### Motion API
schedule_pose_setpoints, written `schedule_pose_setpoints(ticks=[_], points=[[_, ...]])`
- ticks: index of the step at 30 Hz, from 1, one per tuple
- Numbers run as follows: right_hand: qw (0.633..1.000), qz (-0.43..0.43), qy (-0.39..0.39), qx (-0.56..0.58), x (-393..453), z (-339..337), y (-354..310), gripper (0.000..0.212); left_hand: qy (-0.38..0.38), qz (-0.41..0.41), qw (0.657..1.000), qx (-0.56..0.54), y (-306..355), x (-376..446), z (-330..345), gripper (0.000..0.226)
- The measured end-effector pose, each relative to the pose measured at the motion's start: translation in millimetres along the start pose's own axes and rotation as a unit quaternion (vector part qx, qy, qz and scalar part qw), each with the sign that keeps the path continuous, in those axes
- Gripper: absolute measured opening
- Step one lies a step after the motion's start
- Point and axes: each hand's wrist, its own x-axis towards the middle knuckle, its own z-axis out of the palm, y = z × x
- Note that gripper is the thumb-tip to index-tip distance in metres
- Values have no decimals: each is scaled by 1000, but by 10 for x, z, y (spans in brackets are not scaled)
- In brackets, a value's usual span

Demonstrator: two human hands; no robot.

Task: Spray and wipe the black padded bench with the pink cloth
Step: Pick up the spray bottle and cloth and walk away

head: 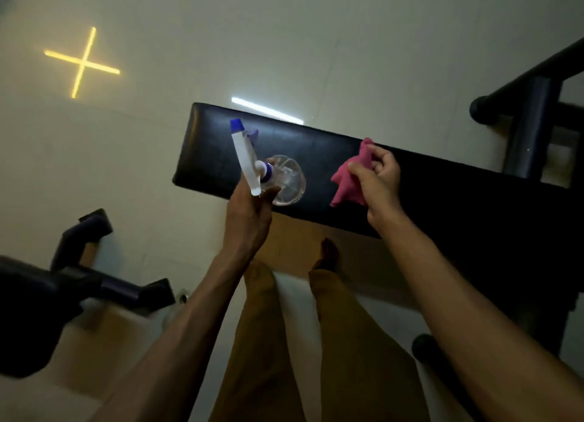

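Observation:
The black padded bench (pixel 322 149) runs from the middle of the view toward the right, its rounded end at the left. My left hand (pixel 249 209) grips a clear spray bottle (pixel 286 181) with a white head and blue nozzle, held over the bench's left end with the nozzle pointing away from me. My right hand (pixel 377 181) is closed on a crumpled pink cloth (pixel 347 179), just above the bench's middle; I cannot tell whether the cloth touches the padding.
A black metal frame (pixel 527 105) rises at the far right behind the bench. Another dark machine part (pixel 79 263) sits on the pale tiled floor at the lower left. My legs and bare feet (pixel 328 254) stand right before the bench. Light reflections mark the floor.

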Motion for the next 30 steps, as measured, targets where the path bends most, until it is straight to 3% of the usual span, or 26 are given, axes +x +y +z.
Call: schedule_pose_setpoints(ticks=[5, 13, 17, 20, 23, 27, 30], points=[[961, -130, -130, -206, -877, 393, -641, 36, 98, -61, 993, 14, 140, -823, -781, 36], [853, -275, -328, -299, -2562, 1470, -993, 37, 286, -148, 944, -77, -165, -2013, -1986, 44], [815, -303, -392, -301, -3426, 2098, -857, 39, 338, -196, 917, -84, -652, -2555, -2657, 40], [778, -336, -423, -320, -4002, 2575, -657, 49, 363, -213, 905, -55, -958, -2953, -3108, 52], [726, -375, -466, -339, -4471, 3027, -425, 60, 435, -221, 866, -110, -1138, -3246, -3496, 43], [661, -420, -490, -383, -4852, 3657, -140, 38, 492, -242, 824, -140, -1444, -3453, -3911, 42], [620, -440, -507, -406, -5023, 4183, 74, 35, 509, -264, 809, -126, -1818, -3509, -4188, 47]])
